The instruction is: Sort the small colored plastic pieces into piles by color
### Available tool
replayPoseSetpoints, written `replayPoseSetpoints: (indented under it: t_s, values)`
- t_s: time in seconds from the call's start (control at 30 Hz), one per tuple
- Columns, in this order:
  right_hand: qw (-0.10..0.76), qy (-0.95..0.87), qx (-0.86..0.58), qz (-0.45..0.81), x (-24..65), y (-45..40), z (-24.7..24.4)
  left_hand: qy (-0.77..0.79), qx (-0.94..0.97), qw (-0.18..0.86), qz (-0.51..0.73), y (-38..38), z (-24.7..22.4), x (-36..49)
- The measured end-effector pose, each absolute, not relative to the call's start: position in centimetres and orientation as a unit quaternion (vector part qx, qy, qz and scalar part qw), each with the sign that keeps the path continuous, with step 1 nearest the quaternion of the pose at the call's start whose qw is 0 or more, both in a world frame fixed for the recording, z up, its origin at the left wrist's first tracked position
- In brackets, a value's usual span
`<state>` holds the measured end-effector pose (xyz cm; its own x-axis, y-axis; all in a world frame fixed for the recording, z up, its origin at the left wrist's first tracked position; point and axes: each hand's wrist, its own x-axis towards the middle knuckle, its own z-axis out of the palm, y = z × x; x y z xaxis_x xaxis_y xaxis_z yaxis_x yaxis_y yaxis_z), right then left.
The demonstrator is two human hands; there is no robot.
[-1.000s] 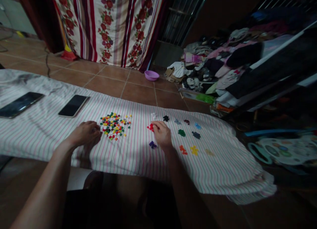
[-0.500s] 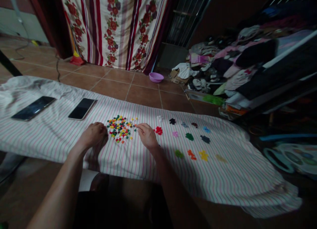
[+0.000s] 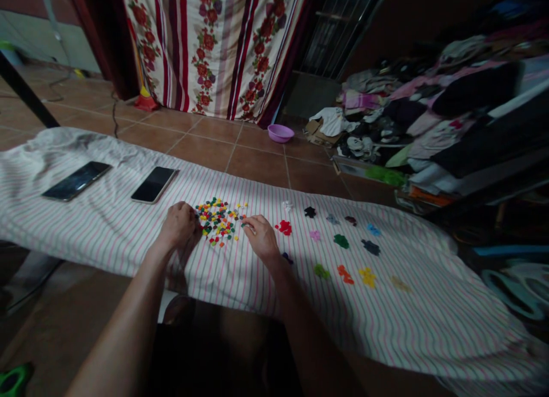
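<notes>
A mixed pile of small colourful cube-like pieces (image 3: 218, 218) lies on the striped cloth (image 3: 240, 282). At the pile's left edge, my left hand (image 3: 178, 225) rests with its fingers curled together; whatever they hold, if anything, is hidden. My right hand (image 3: 261, 238) is at the right edge, thumb and fingertips pinched at a small dark green piece. Right of it lie single-colour heaps, among them a red heap (image 3: 283, 228), a black heap (image 3: 310, 212), a green heap (image 3: 341, 241) and a yellow heap (image 3: 368, 277). A dark blue heap (image 3: 287, 258) is partly covered by my right wrist.
Two dark-screened devices, a larger one (image 3: 77, 181) and a phone (image 3: 154, 185), lie on the cloth to the left. Beyond the cloth's far edge, a purple basin (image 3: 281, 134) stands on the tiled floor, with piled clothes (image 3: 386, 111) at the right.
The camera view has shifted, so the scene sits farther right. My right fingertips have closed at the green piece that lay just below them. My left hand stays by the pile.
</notes>
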<state>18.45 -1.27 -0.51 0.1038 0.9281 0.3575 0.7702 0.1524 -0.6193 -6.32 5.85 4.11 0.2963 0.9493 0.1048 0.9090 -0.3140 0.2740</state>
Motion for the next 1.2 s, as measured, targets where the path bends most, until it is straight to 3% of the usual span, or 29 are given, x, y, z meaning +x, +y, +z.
replayPoseSetpoints:
  t_s: [0.17, 0.37, 0.63, 1.2]
  values:
    - [0.373, -0.662, -0.641, 0.106, 18.3, -1.2, -0.4, 0.568, 0.799, 0.035, 0.198, 6.2, 2.8, -5.2]
    - [0.374, -0.668, -0.636, 0.098, 18.3, -1.5, -0.5, 0.536, 0.822, -0.006, 0.192, 6.7, 1.2, -4.0]
    - [0.385, -0.672, -0.624, 0.104, 18.1, -1.8, -0.4, 0.578, 0.793, 0.052, 0.183, 5.9, 1.6, -0.6]
    - [0.374, -0.672, -0.622, 0.151, 18.7, -1.4, 0.1, 0.364, 0.899, 0.185, 0.159, 5.4, 2.3, -4.7]
